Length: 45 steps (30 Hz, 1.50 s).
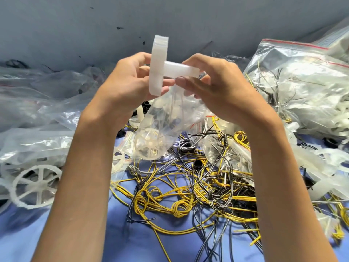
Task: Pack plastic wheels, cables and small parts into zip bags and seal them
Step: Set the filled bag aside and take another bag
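My left hand (130, 76) covers the lower part of the white bag stack (158, 67), so I cannot see how its fingers grip it. The right hand (213, 80) hides the mouth of the small zip bag (162, 125); I cannot tell if it is sealed. Inside this bag only a wheel (149, 146) is clear, the other parts are blurred. The big bag (302, 82) on the right is cut by the frame edge, and its contents are too tangled to name. Both my forearms leave the picture at the bottom.
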{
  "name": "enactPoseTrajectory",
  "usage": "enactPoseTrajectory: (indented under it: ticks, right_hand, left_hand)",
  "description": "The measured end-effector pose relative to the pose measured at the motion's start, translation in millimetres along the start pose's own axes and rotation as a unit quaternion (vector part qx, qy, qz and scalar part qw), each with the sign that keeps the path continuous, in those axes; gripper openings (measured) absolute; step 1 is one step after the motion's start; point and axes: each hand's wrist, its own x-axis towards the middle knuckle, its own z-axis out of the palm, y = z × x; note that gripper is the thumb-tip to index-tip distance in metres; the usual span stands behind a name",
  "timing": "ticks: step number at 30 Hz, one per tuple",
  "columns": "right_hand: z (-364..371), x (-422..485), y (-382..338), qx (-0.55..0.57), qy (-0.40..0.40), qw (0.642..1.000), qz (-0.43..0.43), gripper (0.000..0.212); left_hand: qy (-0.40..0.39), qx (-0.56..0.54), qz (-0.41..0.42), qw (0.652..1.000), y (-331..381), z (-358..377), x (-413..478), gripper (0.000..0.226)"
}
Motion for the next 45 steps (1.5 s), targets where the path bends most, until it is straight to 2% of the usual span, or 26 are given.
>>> enactPoseTrajectory:
  ticks: [6,12,14,20,26,32,35,40,45]
  right_hand:
    - [2.8,1.7,5.1,0.061,-0.021,0.998,0.009,0.013]
    - [4.0,3.0,16.1,0.121,-0.005,0.993,0.016,0.028]
    - [4.7,1.8,18.6,0.171,-0.025,0.984,0.040,0.027]
    - [1.6,-0.1,18.9,0.101,-0.074,0.992,0.031,0.011]
    - [-4.7,-4.0,14.7,0.084,-0.113,0.990,0.028,0.034]
    - [-4.1,-3.4,17.1,0.011,-0.093,0.995,0.043,0.032]
    - [-2.6,-3.3,17.3,0.000,-0.098,0.995,0.024,0.022]
    - [-0.2,0.0,15.9,0.102,-0.104,0.989,0.032,0.022]
    - [1.1,-0.5,17.8,0.158,-0.099,0.981,0.060,0.023]
  left_hand:
    - [-0.045,0.035,-0.012,0.998,-1.4,1.7,-1.9,0.029]
    - [-0.118,0.089,-0.008,0.989,-7.6,0.7,-3.1,0.025]
    - [-0.125,0.119,-0.003,0.985,-9.3,2.5,-3.1,0.026]
    - [-0.102,0.156,-0.007,0.982,-13.8,9.6,-0.4,0.024]
    - [-0.018,0.138,-0.002,0.990,-13.0,4.5,1.7,0.020]
    - [0.037,0.127,0.003,0.991,-15.3,9.7,4.4,0.020]
    - [0.068,0.109,0.028,0.991,-12.8,9.9,4.7,0.021]
    - [0.010,0.082,0.001,0.997,-12.5,4.9,3.2,0.007]
    - [-0.018,0.044,-0.042,0.998,-16.7,6.5,7.0,0.026]
